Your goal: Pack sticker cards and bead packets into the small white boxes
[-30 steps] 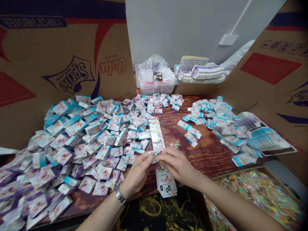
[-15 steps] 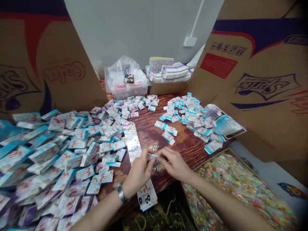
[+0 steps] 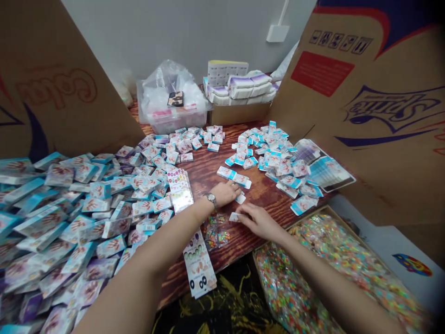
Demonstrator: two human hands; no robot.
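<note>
My left hand (image 3: 225, 193) reaches across the table, fingers closed over a small flat white-and-blue box (image 3: 240, 198) that is mostly hidden beneath them. My right hand (image 3: 256, 220), lower and to the right, pinches a small white folded paper (image 3: 235, 216) between thumb and fingers. Clear packets of colourful bits (image 3: 217, 232) lie on the table below my hands. Beside my left forearm runs a stack of long printed strips (image 3: 180, 190), partly covered by the arm. Just beyond my left hand lie other small boxes (image 3: 233, 176) with open flaps.
A large heap of small boxes (image 3: 86, 222) fills the left side; a smaller pile (image 3: 278, 162) lies at right. A tray of colourful packets (image 3: 313, 250) stands lower right. Tall cardboard cartons (image 3: 347, 116) flank the table. At the back are a plastic tub (image 3: 177, 121) and a paper-filled box (image 3: 239, 113).
My left hand has left the paper both hands were holding and moved up and right onto a small box. My right hand keeps the paper. The view has shifted slightly.
</note>
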